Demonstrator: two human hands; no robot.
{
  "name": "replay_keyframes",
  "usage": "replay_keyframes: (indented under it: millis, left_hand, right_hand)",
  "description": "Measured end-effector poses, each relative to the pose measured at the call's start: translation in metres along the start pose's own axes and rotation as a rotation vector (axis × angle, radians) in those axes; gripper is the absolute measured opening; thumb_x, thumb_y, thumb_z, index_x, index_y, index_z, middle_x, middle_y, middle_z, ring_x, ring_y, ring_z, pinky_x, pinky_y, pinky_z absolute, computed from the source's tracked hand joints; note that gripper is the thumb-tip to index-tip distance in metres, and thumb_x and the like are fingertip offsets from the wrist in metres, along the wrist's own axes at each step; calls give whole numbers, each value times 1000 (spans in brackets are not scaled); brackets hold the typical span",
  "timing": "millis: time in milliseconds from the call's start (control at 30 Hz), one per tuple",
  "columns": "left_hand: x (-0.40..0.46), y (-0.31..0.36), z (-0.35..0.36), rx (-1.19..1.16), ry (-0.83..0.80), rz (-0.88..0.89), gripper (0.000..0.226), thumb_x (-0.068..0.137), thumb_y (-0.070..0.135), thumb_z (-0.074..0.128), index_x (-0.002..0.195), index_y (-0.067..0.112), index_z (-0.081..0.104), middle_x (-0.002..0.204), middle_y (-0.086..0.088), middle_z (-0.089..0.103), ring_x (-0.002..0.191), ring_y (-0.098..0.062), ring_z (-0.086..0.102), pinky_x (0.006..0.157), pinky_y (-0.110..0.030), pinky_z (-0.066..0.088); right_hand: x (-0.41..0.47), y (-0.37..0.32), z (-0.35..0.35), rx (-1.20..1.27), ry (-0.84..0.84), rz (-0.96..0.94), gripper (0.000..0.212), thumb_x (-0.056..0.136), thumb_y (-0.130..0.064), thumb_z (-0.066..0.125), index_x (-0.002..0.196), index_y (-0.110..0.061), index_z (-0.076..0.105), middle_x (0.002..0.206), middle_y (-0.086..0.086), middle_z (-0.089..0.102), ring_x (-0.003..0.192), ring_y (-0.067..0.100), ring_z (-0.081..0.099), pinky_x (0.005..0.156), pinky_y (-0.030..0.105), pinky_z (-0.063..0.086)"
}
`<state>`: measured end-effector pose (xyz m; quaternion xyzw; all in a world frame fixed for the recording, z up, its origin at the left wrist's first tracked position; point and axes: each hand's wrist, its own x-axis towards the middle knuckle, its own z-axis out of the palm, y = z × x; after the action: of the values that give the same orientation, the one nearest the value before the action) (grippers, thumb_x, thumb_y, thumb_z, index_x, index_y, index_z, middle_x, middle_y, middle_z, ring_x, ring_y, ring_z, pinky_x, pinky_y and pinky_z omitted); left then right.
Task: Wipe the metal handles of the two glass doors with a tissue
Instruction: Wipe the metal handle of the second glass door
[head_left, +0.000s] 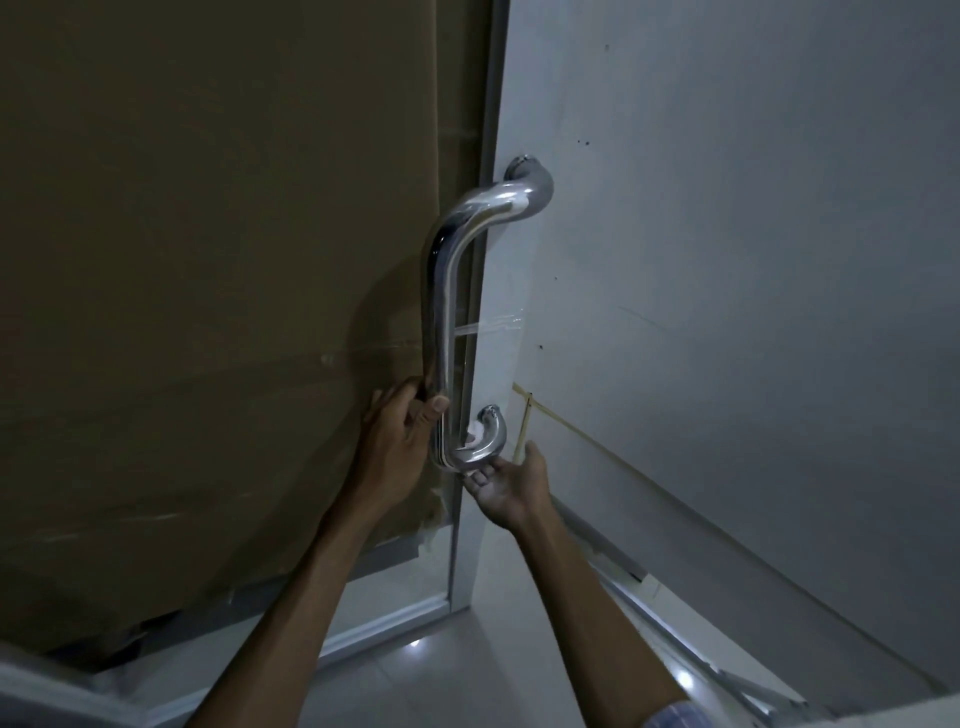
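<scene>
The left hand (402, 441) grips the lower part of the metal handle (447, 332), likely steadying it, while the right hand (511, 486) cups open-fingered beneath its bottom bend; no tissue shows.

A polished silver metal handle (447, 312) gleams with white and dark reflections against a door covered in plain brown paper (208, 260). The neighbouring door panel (727, 260) is pale grey-white, dotted with small dark specks. A blue-and-white checked sleeve (675, 717) edges in above pale grey floor tiles (415, 675).
</scene>
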<state>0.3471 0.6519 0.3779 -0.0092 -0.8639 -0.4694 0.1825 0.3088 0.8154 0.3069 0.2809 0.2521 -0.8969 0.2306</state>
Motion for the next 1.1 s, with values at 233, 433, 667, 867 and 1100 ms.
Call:
replay_keyframes:
  millis: [233, 433, 667, 867, 1100]
  left_hand:
    - [0, -2, 1, 4, 8, 11, 44, 102, 53, 45, 117, 19, 69, 109, 5, 65, 108, -21, 56, 112, -45, 36]
    - [4, -4, 1, 8, 2, 23, 48, 101, 57, 43, 119, 20, 68, 111, 8, 64, 108, -14, 54, 114, -38, 33]
    - [5, -12, 4, -1, 17, 20, 46, 100, 62, 45, 110, 24, 69, 106, 5, 68, 105, -23, 63, 118, -42, 31]
    - [6, -21, 6, -50, 6, -25, 45, 95, 65, 52, 104, 24, 71, 106, -1, 70, 105, -27, 64, 108, -19, 28]
    - [3, -16, -6, -81, 66, -25, 53, 87, 65, 62, 121, 27, 76, 107, 13, 61, 106, -27, 61, 107, -37, 41]
  right_hand:
    - [17, -39, 10, 32, 14, 40, 84, 101, -63, 45, 143, 10, 48, 131, 31, 63, 110, 37, 69, 86, 48, 60]
    - [11, -21, -3, -22, 24, -15, 80, 104, -63, 35, 137, 7, 56, 129, 26, 68, 125, 35, 64, 113, 41, 46]
    - [-5, 29, 8, 98, 97, -117, 69, 108, -53, 32, 139, 3, 57, 122, 23, 70, 110, 33, 66, 88, 39, 52]
    - [-21, 61, 26, 325, 47, 49, 71, 106, -56, 41, 138, 6, 54, 136, 29, 60, 129, 41, 57, 119, 49, 38]
    - [-26, 67, 37, 516, -26, 83, 59, 95, -36, 63, 134, 8, 59, 129, 33, 64, 125, 44, 61, 118, 53, 41]
